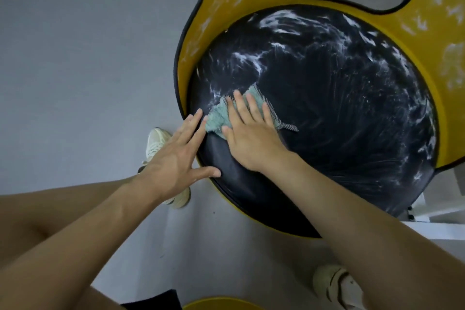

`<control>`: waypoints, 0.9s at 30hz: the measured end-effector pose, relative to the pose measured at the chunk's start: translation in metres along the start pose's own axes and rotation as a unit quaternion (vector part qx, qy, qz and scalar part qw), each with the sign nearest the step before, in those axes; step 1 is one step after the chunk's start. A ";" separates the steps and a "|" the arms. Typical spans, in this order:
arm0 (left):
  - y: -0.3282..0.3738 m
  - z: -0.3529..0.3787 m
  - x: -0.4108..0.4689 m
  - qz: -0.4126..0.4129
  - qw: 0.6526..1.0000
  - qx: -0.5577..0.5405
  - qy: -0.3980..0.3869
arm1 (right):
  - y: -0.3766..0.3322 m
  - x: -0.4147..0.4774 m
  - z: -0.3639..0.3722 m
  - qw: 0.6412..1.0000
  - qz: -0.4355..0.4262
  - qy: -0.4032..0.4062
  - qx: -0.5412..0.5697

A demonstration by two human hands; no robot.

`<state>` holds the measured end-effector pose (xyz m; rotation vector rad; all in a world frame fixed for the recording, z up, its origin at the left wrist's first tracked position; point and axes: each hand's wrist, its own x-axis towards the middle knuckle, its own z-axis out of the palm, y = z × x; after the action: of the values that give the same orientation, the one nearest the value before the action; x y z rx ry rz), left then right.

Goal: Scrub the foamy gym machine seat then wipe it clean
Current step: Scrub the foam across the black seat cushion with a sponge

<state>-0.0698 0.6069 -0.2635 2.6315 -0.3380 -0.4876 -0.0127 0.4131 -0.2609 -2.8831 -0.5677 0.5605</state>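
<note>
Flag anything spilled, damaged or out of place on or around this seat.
Nothing stands out. White foam streaks the black seat and smears the yellow surround, as the task expects. The right hand presses a teal cloth flat on the seat; the left hand rests at its rim.

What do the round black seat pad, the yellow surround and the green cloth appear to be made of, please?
The seat pad looks like black vinyl or faux leather: smooth, with a soft sheen where wiped. The yellow surround seems matte, textured fabric or foam, edged with dark piping. The green cloth looks like fluffy microfibre with grey mesh trim.
</note>
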 end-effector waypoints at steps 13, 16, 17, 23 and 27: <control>0.011 0.010 -0.002 -0.076 0.994 -0.069 0.023 | 0.022 -0.094 0.030 0.994 -0.099 -0.005 -0.057; 0.013 0.013 -0.006 -0.083 0.991 -0.101 0.028 | 0.010 -0.036 0.013 0.995 -0.092 -0.007 -0.032; 0.014 0.013 -0.005 -0.087 0.990 -0.112 0.028 | 0.006 -0.010 0.005 0.996 -0.080 -0.008 -0.033; 0.033 0.019 -0.004 -0.136 0.969 -0.201 0.055 | -0.006 0.065 -0.020 0.997 -0.073 0.014 -0.018; 0.040 0.028 -0.002 -0.163 0.952 -0.244 0.086 | 0.011 -0.007 -0.001 0.992 -0.122 0.021 -0.031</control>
<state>-0.0889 0.5621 -0.2679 2.2196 0.2516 -0.3800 -0.0144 0.4002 -0.2602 -2.8158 -0.9299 0.4502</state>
